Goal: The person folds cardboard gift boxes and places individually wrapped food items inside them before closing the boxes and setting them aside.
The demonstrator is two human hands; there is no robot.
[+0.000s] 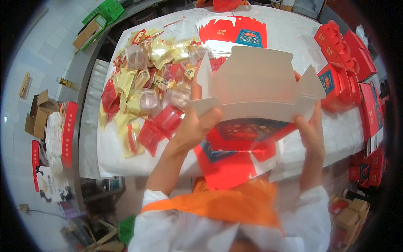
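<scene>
Both my hands hold a partly folded cardboard gift box (255,78), its pale inside facing up and its end flaps raised. My left hand (201,123) grips the left end, thumb on a flap. At the right end, my right hand (310,126) pinches the near wall. The outside shows red with a dark blue printed panel. Beneath it, flat red box blanks (226,170) lie over the table's near edge. Left of the box is a heap of wrapped pastries (148,78) in gold, red and clear packets.
On the white-covered table (292,28), a fanned stack of red blanks (233,31) lies at the back. Assembled red boxes (340,82) stand along the right side. Opened cartons (349,217) sit on the floor at lower right. A metal counter (85,94) runs along the left.
</scene>
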